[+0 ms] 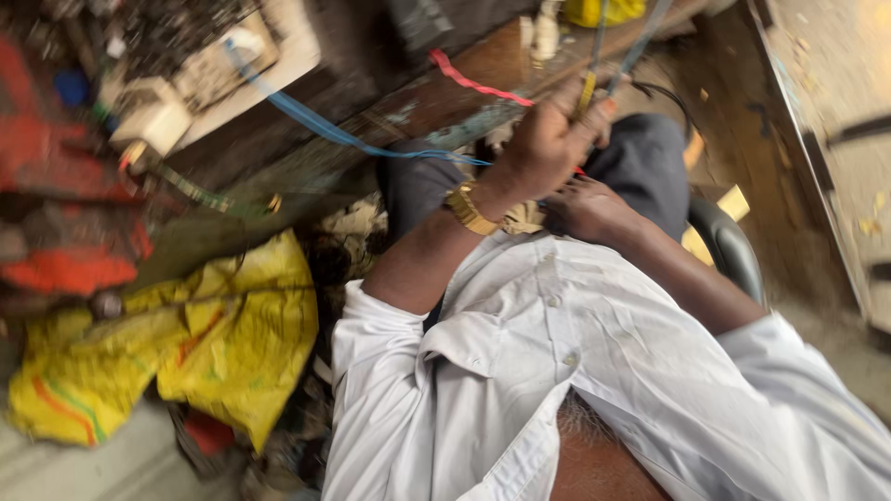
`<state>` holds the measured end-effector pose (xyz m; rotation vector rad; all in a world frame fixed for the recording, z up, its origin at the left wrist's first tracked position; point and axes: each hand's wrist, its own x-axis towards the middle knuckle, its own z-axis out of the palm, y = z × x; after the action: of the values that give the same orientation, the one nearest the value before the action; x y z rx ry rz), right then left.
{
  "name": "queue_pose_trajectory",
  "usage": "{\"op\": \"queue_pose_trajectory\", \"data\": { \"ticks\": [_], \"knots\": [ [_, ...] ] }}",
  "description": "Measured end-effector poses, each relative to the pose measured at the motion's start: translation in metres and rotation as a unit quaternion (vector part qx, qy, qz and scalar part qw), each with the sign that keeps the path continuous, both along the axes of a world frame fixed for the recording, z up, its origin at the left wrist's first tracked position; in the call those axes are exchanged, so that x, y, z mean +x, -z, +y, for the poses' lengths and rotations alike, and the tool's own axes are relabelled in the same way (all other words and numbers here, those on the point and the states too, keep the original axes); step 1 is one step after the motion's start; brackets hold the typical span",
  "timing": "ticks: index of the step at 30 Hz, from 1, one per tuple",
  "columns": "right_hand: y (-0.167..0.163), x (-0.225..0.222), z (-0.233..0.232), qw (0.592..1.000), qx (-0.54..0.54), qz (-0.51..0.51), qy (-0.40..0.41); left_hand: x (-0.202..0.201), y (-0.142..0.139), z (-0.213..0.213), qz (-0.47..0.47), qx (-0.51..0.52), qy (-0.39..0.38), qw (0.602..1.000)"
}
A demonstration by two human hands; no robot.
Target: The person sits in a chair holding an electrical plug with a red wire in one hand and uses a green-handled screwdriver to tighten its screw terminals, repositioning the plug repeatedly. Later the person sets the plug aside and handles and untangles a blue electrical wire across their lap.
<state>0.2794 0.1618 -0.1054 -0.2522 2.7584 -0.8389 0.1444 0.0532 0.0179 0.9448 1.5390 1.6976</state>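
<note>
Nearest: white shirt (pixel 575 371), sleeves rolled, over dark trousers (pixel 640 162). Right hand (pixel 589 209) resting low on the lap, fingers loosely curled; hold on anything cannot be told through the blur. Just above it, left hand (pixel 548 139), gold wristwatch (pixel 471 210) at the wrist, closed in a fist round a bundle of wires (pixel 603 56) running up and away from the knuckles, a yellow strand among grey ones. Blue wire (pixel 316 125) trailing leftward from under that fist; red wire (pixel 473 85) beyond it. Lower left, crumpled yellow bag (pixel 213 343) with red and green stripes. Farther off, worn bench (pixel 464 93), a pale boxy device (pixel 148 116) top left.
</note>
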Motion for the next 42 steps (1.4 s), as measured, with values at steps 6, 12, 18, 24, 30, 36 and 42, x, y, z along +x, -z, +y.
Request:
{"op": "queue_pose_trajectory", "data": {
  "ticks": [6,12,18,24,30,36,42],
  "knots": [
    [-0.067,0.036,0.028,0.978,-0.173,0.022,0.115,0.033,0.014,-0.041,-0.011,-0.026,0.064,0.998],
    [-0.114,0.066,0.036,0.825,-0.463,0.124,0.298,0.061,0.042,-0.06,0.033,-0.042,0.101,0.993],
    [-0.107,0.052,0.04,0.65,-0.635,0.159,0.385,0.055,0.062,-0.063,0.074,-0.124,0.166,0.975],
    [-0.111,0.06,0.042,0.789,-0.442,0.215,0.37,0.053,0.052,-0.082,0.002,0.009,0.022,1.0],
    [-0.1,0.07,0.043,0.838,-0.374,0.238,0.318,0.029,0.029,-0.106,0.099,0.097,-0.238,0.961],
    [-0.086,0.08,0.071,0.833,-0.344,0.244,0.358,0.014,0.021,-0.152,0.147,-0.003,-0.298,0.943],
    [-0.09,0.075,0.072,0.887,-0.246,0.23,0.316,0.009,0.022,-0.18,0.105,0.02,-0.437,0.893]
  ]
}}
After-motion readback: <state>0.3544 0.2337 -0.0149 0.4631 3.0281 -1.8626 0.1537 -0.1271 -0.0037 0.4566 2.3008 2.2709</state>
